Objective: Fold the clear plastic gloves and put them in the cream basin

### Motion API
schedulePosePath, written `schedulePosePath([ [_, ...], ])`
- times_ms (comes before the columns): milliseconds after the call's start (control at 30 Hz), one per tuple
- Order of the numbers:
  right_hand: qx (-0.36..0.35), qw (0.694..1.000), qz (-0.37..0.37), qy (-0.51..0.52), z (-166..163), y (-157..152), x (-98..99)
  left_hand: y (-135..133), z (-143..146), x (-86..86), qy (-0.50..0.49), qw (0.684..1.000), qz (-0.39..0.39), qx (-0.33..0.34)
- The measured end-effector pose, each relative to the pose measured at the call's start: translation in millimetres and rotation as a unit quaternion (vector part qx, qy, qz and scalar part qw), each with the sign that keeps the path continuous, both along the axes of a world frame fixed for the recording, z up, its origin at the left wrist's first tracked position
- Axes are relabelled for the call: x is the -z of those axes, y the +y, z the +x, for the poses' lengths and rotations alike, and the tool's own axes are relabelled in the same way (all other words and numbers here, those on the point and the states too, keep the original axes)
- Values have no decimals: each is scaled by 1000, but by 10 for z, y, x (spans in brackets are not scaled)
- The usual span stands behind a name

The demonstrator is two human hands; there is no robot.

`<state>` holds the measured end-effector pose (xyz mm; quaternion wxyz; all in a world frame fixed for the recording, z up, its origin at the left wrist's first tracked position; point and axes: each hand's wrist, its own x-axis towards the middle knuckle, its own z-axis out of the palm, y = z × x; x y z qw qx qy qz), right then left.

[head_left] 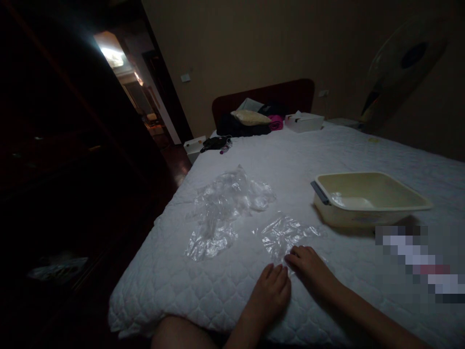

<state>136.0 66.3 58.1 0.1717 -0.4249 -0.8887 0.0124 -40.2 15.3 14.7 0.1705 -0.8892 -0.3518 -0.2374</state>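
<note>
The handling of the clear plastic looks to be under way: the near plastic (285, 235) lies creased and loosely spread on the bed (152, 271), just ahead of the hands, while the far plastic (232, 194) lies crumpled to its left with no hand on it. Neither shows a neat fold, so both seem unfinished, though how much is left I cannot tell. The right hand (312, 269) rests at the near plastic's close edge, its fingers bent; whether they pinch the film or only lie on it, I cannot tell. The left hand (272, 293) is just beside it, fingers close together and pointing forward, and again I cannot tell whether they grip anything. Counted, there are two hands, two spreads of plastic, the far one perhaps several pieces overlapping, and one basin (359, 218) to the right, with one grey handle (319, 192) showing. Toward the one headboard (265, 94) are one pink roll (276, 122) and one white box (305, 123); one fan (414, 54) stands beyond, at right.
</note>
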Motion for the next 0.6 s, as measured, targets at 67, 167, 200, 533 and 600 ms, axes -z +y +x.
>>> schedulePosePath([
  [67,-1,1000,-16,3,-11,4,-28,4,6,-6,-15,1000,-4,2],
  [167,-7,998,-30,46,27,30,-70,5,2,-20,-9,1000,-10,-2],
  [200,-11,998,-27,64,66,45,-82,5,-5,-28,-1,1000,-8,-4],
  [533,-16,995,25,91,831,43,-91,7,94,-125,-102,992,66,-28],
  [600,-29,996,40,79,898,-3,-48,19,205,-66,-107,992,59,-27],
])
